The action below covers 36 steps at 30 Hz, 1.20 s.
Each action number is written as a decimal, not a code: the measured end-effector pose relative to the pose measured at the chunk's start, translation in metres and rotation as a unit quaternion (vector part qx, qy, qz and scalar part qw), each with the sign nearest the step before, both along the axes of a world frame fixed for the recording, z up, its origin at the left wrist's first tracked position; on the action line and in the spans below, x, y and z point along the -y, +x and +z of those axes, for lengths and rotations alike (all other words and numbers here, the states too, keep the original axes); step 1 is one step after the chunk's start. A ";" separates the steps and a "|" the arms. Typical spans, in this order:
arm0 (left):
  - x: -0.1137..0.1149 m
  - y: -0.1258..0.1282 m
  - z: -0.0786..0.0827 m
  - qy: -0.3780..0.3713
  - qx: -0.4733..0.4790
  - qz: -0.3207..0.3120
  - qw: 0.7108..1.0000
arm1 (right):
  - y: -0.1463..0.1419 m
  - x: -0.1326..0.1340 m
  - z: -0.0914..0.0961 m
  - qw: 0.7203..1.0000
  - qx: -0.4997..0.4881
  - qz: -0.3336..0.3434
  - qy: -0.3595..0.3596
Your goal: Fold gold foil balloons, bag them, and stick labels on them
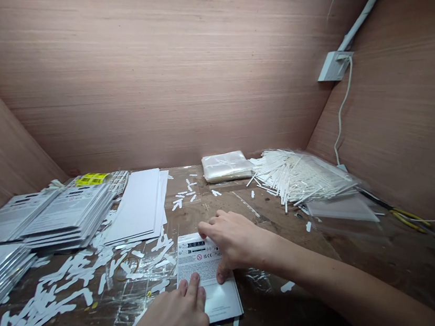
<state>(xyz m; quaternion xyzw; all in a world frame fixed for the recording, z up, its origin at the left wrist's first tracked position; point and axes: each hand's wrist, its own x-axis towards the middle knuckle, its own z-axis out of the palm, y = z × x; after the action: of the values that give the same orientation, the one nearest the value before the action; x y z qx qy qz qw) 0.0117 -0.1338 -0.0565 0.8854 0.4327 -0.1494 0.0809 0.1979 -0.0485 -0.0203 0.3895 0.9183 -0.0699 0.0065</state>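
A flat printed card packet (211, 278) in a clear, shiny sleeve lies on the brown table in front of me. It carries small black text, dark bars and a red round symbol near its top. My left hand (181, 314) rests on its lower left, fingers stretched out and pressing on the printed face. From the right, my right hand (234, 239) reaches across its upper part. Its fingers curl at the top edge and the thumb lies on the right side of the face. The hand covers the packet's upper right corner.
Stacks of similar packets (64, 213) and white cards (134, 208) stand at left, near yellow stickers (92, 179). White paper strips (68, 277) litter the table. Behind are clear bags (227, 167), a pile of white sticks (291, 177) and yellow-handled scissors (408, 221). Wooden walls enclose the table.
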 end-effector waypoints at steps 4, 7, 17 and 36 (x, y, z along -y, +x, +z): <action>-0.007 0.006 0.027 -0.036 -0.022 0.012 0.999 | 0.001 -0.005 -0.008 0.998 -0.060 0.004 -0.029; -0.011 0.008 0.047 -0.052 -0.016 0.024 0.998 | 0.001 -0.008 -0.008 0.985 -0.104 -0.059 -0.123; -0.025 -0.012 0.048 -0.032 0.202 0.080 0.976 | 0.008 -0.028 -0.024 0.826 -0.382 -0.148 -0.388; -0.112 -0.038 0.029 -0.293 0.708 0.295 0.571 | 0.037 -0.053 0.019 0.792 -0.487 -0.132 -0.344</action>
<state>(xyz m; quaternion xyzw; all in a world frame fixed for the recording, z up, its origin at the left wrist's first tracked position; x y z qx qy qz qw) -0.0260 -0.0214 -0.0272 0.4599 0.4073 0.4383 0.6561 0.2353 0.0048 -0.0017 0.3936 0.6552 -0.5616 -0.3169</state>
